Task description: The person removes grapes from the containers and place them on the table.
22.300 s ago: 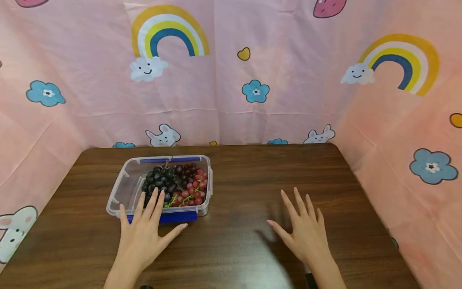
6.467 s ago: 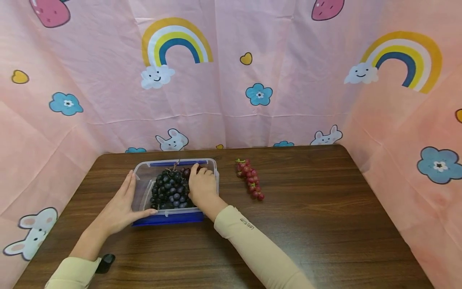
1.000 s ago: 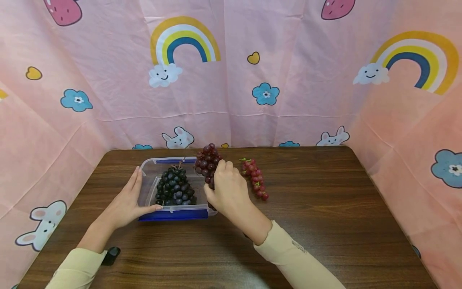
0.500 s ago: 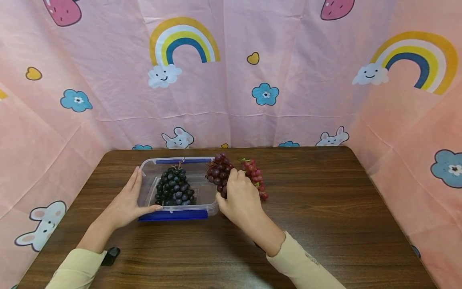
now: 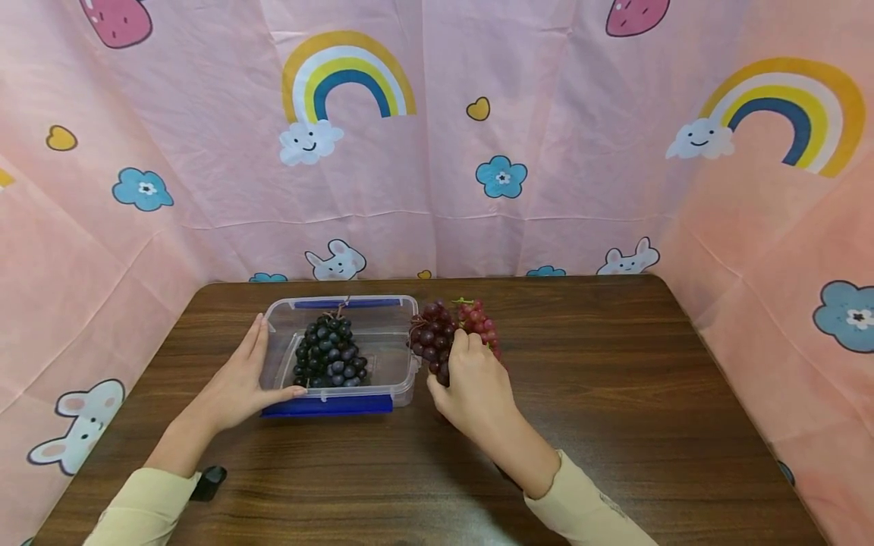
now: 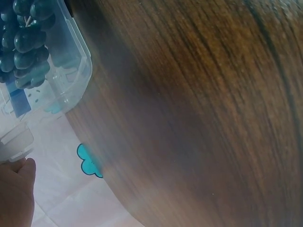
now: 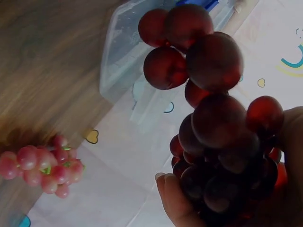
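In the head view my right hand (image 5: pixel 478 390) grips a bunch of dark red grapes (image 5: pixel 432 335), held just right of a clear plastic container (image 5: pixel 403 394) with blue clips. The right wrist view shows fingers and thumb on either side of these grapes (image 7: pixel 220 118). A bunch of black grapes (image 5: pixel 329 353) lies inside the container. My left hand (image 5: pixel 228 383) rests at the container's front left corner, fingers straight along its left side and thumb on the front rim. A lighter red bunch of grapes (image 5: pixel 480 320) with green stems lies on the table, partly hidden behind my right hand.
The brown wooden table (image 5: pixel 614 394) carries everything. A pink cloth (image 5: pixel 567 136) printed with rainbows, flowers and rabbits hangs behind it and on both sides. The container's right half shows its bare bottom.
The dark red grapes, in my right hand, have moved right and down, out from over the container to beside it. Earlier, the lighter bunch came out onto the table. My left hand stays put.
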The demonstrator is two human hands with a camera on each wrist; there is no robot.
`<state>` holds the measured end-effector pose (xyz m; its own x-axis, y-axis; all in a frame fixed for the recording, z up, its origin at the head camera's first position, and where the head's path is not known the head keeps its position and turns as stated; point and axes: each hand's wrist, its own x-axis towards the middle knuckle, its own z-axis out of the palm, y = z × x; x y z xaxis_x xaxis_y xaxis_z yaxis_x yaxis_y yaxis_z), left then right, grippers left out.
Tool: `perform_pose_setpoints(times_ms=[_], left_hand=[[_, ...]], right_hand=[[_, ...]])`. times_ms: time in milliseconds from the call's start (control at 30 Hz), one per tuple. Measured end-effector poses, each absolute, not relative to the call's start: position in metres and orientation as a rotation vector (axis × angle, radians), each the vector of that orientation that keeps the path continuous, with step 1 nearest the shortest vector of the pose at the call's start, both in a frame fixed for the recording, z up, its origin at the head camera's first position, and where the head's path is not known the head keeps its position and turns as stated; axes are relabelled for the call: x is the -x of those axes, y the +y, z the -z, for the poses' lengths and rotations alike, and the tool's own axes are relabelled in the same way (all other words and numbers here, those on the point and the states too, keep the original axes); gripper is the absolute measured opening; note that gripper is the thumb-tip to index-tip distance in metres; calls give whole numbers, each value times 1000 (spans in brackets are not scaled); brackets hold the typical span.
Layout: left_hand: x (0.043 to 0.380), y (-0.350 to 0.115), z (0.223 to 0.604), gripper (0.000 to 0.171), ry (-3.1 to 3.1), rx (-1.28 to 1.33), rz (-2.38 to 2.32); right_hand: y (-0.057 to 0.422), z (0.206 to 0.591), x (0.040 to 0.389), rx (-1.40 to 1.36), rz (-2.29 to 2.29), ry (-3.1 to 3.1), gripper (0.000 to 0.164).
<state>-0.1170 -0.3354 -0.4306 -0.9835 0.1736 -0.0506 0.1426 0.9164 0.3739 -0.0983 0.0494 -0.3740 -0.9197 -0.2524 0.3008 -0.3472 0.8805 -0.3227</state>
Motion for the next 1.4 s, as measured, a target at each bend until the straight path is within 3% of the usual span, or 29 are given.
perform_pose_setpoints(times_ms=[600,1400], left_hand=[[114,-340,428,137,2997,-249,-597],[118,-336,432,137,2999,-260,-592]], right_hand=[[84,388,94,-424,-593,-2781,55],[121,397,97,-312,-599,-2813,58]])
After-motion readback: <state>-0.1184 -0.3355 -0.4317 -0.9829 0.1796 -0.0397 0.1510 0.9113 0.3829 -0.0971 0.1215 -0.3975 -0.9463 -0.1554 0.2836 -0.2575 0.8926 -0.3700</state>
